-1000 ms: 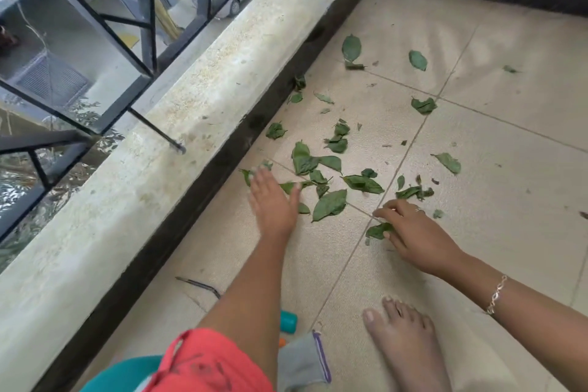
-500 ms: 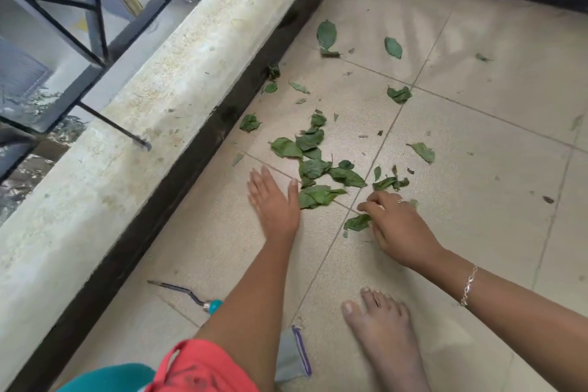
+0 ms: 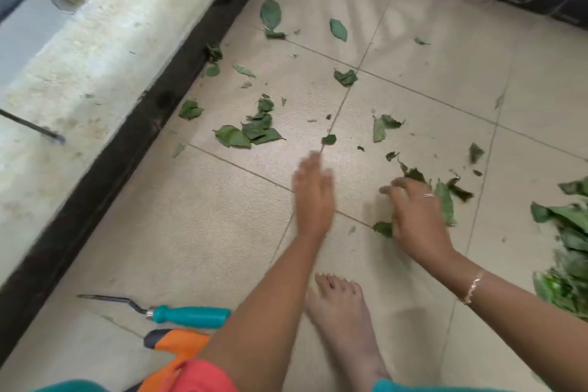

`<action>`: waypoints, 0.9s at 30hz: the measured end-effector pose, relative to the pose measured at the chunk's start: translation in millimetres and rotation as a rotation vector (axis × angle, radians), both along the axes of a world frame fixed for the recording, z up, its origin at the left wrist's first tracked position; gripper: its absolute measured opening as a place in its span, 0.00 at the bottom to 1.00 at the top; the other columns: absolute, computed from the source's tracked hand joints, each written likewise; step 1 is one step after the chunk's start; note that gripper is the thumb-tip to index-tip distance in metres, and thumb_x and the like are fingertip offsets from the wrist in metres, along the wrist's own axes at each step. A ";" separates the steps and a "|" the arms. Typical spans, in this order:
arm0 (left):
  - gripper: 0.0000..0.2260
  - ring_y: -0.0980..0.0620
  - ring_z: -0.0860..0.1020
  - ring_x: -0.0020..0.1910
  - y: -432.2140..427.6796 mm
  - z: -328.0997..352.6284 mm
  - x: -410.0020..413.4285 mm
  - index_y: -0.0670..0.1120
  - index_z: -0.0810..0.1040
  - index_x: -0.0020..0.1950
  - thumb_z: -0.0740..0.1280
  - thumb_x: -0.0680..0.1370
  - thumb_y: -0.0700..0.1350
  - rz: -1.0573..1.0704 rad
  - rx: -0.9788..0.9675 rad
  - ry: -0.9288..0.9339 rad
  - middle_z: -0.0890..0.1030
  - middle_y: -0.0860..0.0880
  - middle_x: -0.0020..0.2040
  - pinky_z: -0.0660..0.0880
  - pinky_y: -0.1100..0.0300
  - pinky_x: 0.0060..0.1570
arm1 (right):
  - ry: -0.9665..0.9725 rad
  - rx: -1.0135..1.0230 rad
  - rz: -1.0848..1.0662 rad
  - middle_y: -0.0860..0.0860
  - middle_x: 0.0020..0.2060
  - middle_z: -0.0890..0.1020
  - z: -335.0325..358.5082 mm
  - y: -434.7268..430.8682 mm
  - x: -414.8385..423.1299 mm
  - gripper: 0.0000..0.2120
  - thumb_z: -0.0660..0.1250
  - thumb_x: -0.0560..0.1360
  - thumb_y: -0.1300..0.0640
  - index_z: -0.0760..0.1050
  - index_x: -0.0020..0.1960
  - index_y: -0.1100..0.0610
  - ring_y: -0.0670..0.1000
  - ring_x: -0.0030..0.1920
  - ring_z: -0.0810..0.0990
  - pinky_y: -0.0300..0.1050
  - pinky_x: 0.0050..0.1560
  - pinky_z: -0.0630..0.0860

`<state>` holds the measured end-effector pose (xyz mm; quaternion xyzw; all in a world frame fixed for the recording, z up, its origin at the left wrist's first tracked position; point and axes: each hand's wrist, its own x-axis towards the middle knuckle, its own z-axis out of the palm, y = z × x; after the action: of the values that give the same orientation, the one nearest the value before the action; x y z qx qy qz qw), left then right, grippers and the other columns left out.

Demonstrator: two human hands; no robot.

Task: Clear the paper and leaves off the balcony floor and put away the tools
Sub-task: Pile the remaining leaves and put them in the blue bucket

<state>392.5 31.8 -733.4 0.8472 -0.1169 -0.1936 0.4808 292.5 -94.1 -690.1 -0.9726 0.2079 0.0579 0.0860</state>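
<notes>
On the tiled floor [image 3: 178, 232] at lower left, a teal-handled tool [image 3: 191, 316] lies just beside an orange-handled tool [image 3: 178, 340]. Loose leaves [image 3: 251, 134] are scattered further ahead. The left hand [image 3: 313, 197] is flat with straight fingers and holds nothing. The right hand [image 3: 413, 219] presses spread fingers on some leaves. A leaf pile [image 3: 569, 232] lies at far right.

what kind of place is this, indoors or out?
Probably an open balcony or terrace: beige floor tiles bounded by a low concrete parapet, green leaves scattered over the floor, and a teal-handled hand tool lying beside the person's leg.
</notes>
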 end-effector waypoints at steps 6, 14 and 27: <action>0.25 0.48 0.47 0.77 74.4 -8.7 67.7 0.46 0.50 0.77 0.49 0.82 0.53 0.093 0.336 -0.159 0.47 0.46 0.78 0.44 0.51 0.75 | 0.263 -0.078 0.675 0.57 0.67 0.72 -29.5 36.9 -9.7 0.37 0.76 0.60 0.55 0.70 0.67 0.56 0.58 0.65 0.73 0.59 0.61 0.71; 0.24 0.45 0.54 0.75 53.2 -1.0 106.6 0.46 0.55 0.76 0.54 0.81 0.53 0.074 0.363 -0.125 0.56 0.44 0.76 0.50 0.50 0.74 | 0.483 -0.158 -0.084 0.57 0.76 0.44 -13.0 -61.5 -79.5 0.30 0.48 0.80 0.44 0.45 0.76 0.56 0.58 0.76 0.45 0.57 0.73 0.45; 0.26 0.47 0.44 0.77 56.3 10.7 4.0 0.43 0.50 0.77 0.50 0.82 0.53 0.063 0.321 0.027 0.47 0.43 0.78 0.42 0.52 0.74 | 0.265 -0.068 0.799 0.58 0.73 0.59 -29.4 66.1 -7.6 0.30 0.63 0.74 0.52 0.60 0.73 0.60 0.57 0.72 0.63 0.57 0.69 0.62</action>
<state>396.5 88.1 -722.7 0.9137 -0.0516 -0.2060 0.3464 284.9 -28.1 -719.5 -0.9633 -0.1743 0.2044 -0.0029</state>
